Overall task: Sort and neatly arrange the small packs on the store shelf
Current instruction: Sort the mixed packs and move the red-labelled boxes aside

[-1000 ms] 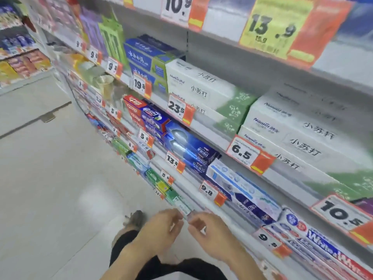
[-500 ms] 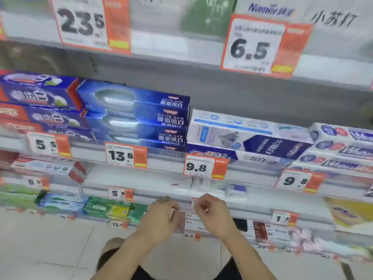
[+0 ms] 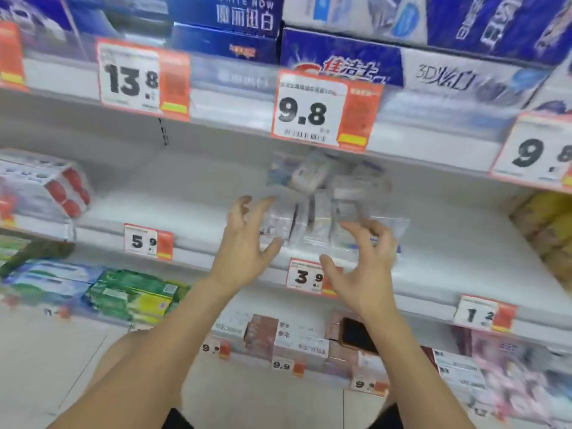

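So I've got both hands up at the middle shelf (image 3: pixel 448 243), going for the little heap of small packs (image 3: pixel 322 209) sitting near the front edge, right above the 3.9 price tag (image 3: pixel 305 277). Some stand upright in a rough row, a few more are dumped crooked behind them, which is the mess I'm meant to fix.

My left hand (image 3: pixel 247 243) is spread wide with the fingers splayed, fingertips right at the left end of the row. My right hand (image 3: pixel 365 258) is open too, fingers loosely bent, hovering at the right end over a flat clear pack. Neither holds anything yet. I'm bracketing the bunch so I can squeeze it together, I reckon.

Half a second back my hands were lower, close together, fiddling at the shelf lip. Now they're raised and apart.
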Motion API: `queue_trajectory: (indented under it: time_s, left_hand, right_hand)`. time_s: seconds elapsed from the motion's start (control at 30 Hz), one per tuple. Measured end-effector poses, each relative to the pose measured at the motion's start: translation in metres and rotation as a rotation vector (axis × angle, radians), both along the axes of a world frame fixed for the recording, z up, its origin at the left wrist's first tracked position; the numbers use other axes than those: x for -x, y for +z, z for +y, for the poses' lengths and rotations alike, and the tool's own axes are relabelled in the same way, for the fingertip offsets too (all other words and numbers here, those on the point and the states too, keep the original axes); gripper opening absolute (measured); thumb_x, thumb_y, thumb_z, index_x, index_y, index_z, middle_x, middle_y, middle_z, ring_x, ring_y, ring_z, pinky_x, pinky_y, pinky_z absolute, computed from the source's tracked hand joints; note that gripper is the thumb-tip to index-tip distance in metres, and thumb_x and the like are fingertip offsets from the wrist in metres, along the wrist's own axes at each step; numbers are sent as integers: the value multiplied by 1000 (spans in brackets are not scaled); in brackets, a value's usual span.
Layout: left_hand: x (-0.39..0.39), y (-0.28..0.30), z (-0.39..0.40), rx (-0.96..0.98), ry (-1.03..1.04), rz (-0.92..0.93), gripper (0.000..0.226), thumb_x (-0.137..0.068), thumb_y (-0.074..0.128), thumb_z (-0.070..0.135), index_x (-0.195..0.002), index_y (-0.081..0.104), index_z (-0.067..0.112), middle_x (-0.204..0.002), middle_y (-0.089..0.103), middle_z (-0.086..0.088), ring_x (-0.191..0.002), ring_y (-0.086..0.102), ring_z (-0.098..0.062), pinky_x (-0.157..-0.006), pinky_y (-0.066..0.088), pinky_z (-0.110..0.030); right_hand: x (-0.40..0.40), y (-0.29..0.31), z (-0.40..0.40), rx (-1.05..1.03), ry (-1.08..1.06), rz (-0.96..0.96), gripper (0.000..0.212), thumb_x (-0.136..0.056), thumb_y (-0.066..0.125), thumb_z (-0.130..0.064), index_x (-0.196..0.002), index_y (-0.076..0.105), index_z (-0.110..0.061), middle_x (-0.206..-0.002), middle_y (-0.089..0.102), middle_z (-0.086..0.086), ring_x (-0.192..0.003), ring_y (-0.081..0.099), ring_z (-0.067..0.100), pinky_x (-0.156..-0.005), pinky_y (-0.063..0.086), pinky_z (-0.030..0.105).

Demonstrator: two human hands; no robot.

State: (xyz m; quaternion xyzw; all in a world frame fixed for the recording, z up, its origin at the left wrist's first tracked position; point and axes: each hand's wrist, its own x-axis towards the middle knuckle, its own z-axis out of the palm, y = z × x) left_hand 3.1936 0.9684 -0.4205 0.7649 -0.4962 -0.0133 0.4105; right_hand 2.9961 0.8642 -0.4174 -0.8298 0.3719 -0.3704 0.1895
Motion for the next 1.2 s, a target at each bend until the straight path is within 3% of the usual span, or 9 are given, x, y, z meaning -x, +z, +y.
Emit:
queue_trajectory:
  time_s: [0.2,0.4,0.57,0.67,0.8,0.9,0.97,1.03,1.2]
  left_hand:
    - [-22,0,-29,-94,-65,-194,75,-75,70,48,-142,39,34,-150,21,-20,-136,29,-42,-103,41,-55]
    - [-33,-16,-39,-60,-121,-152,62,-80,71,43,-135,45,32,-153,19,-7,-122,48,-39,-89,53,-45]
    - [-35,-19,-45,34,-81,-78,62,-74,77,42,-128,47,35,-149,26,-1,-106,60,-32,-82,56,-43]
    - [-37,-16,-49,48,-59,-3,59,-75,79,35,-126,50,34,-150,27,4,-90,61,-13,-75,57,-33]
    - [-51,-12,-53,117,1,118,58,-75,81,26,-126,55,25,-142,40,1,-108,38,16,-90,38,-3]
    - [-60,-4,-48,181,77,274,50,-82,74,28,-127,52,28,-127,53,9,-111,49,3,-99,43,-25]
    - [-65,-1,-44,226,116,405,42,-86,69,31,-124,51,31,-115,58,17,-105,56,0,-93,48,-28]
    - [-69,-1,-39,264,151,518,40,-86,67,44,-121,51,33,-110,58,24,-104,58,2,-94,51,-37]
    - [-71,3,-31,330,112,780,50,-83,60,60,-120,56,27,-118,65,4,-111,64,-21,-86,57,-44]
  right_hand:
    - [15,11,-18,105,-148,36,73,-66,84,-43,-132,55,-34,-149,29,11,-137,30,31,-104,23,40]
    - [9,4,-44,-49,-210,43,97,-61,86,-54,-145,36,-45,-161,5,16,-149,10,36,-111,33,54]
    - [5,-16,-57,7,-225,175,104,-51,67,-78,-144,30,-50,-158,4,3,-132,43,43,-96,47,65]
    - [1,-21,-70,35,-218,187,106,-52,76,-73,-144,28,-50,-157,6,4,-129,45,42,-94,47,66]
    - [-7,-21,-87,21,-139,132,100,-51,79,-67,-139,34,-51,-156,6,-5,-127,48,35,-95,48,61]
    - [-9,-21,-92,13,-101,21,90,-55,85,-57,-135,45,-45,-153,16,0,-125,43,11,-102,47,50]
    - [-7,-20,-91,15,-84,-62,79,-60,91,-40,-131,55,-33,-150,24,4,-106,39,-18,-101,42,17]
    - [-6,-18,-89,-1,-115,-163,60,-68,89,-24,-122,62,-22,-144,33,10,-97,40,-32,-83,31,-8]
    - [-9,-8,-80,45,-150,-250,42,-71,88,-17,-109,69,-20,-136,42,13,-109,32,-31,-78,36,-7]
